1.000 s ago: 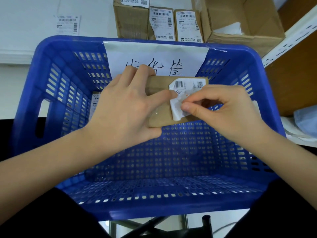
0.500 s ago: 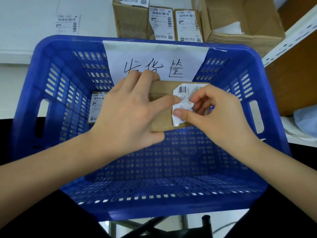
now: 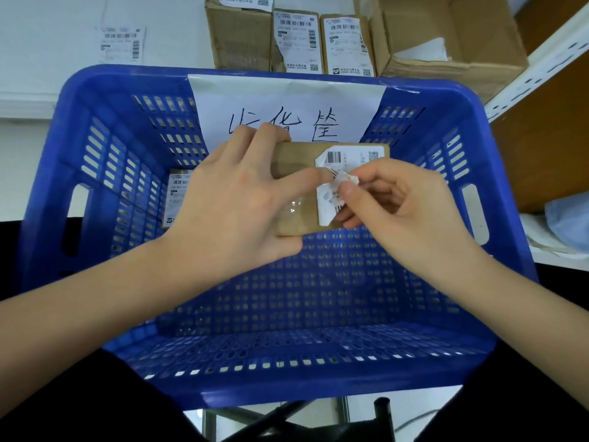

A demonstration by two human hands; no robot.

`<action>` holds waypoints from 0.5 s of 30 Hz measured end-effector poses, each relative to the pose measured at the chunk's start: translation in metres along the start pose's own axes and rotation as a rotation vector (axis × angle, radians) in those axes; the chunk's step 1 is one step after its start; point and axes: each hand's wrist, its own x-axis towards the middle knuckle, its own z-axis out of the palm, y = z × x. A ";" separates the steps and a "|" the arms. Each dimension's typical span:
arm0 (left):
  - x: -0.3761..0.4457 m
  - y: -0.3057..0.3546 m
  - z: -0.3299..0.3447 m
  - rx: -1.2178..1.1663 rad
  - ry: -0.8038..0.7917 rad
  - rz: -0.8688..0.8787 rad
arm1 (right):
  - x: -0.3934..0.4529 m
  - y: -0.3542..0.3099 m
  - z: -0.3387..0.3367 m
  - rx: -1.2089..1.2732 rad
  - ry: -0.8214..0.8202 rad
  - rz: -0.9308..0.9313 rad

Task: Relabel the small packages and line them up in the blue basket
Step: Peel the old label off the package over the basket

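Above the blue basket [image 3: 57, 173], seen from your head camera, your left hand [image 3: 229, 202] grips a small brown package [image 3: 296, 186], fingers curled over its far edge and thumb pressed on its face. Your right hand [image 3: 404, 205] pinches the white label [image 3: 334, 183], which is crumpled and partly lifted off the package. Another labelled package [image 3: 175, 199] lies inside the basket at its left wall. Beyond the basket, more labelled boxes [image 3: 296, 43] stand on the worktop [image 3: 47, 33].

Bare forearms and hands [image 3: 229, 205], sleeveless, no rings or watch
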 end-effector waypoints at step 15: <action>-0.001 0.002 0.005 0.008 0.017 0.042 | -0.001 -0.006 -0.001 0.279 -0.065 0.226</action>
